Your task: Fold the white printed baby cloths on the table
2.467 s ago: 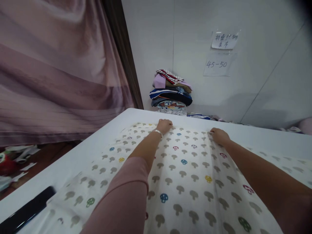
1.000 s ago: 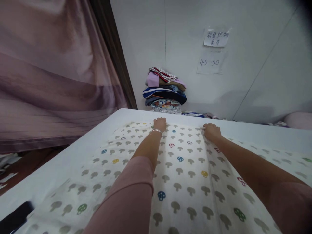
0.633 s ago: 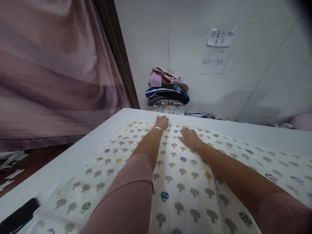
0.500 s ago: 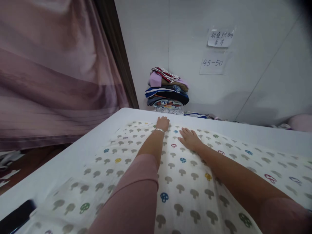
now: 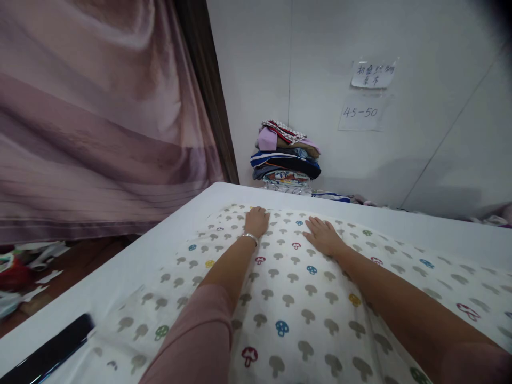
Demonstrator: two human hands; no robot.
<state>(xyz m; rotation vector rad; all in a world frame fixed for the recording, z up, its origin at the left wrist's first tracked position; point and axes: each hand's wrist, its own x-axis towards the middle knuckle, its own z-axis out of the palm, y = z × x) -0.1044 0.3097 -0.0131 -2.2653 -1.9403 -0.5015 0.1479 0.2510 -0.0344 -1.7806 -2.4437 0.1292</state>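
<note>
A white cloth printed with grey and coloured mushrooms (image 5: 293, 277) lies spread over the white table, with soft creases. My left hand (image 5: 257, 221), with a bracelet at the wrist, rests palm down near the cloth's far edge, fingers laid on the fabric. To its right, my right hand (image 5: 323, 234) lies flat on the same cloth, fingers spread. Neither hand grasps anything. Both forearms cross over the cloth and hide parts of it.
A stack of folded cloths (image 5: 286, 154) stands beyond the table's (image 5: 132, 256) far edge, by the wall. A dark, shiny flat object (image 5: 52, 349) lies at the near left. A pink curtain (image 5: 100, 117) hangs at left. Handwritten signs (image 5: 362, 113) are on the wall.
My left hand has slid left along the cloth's far part, away from my right hand. My right hand stays at the same spot on the cloth. The whole view has shifted slightly.
</note>
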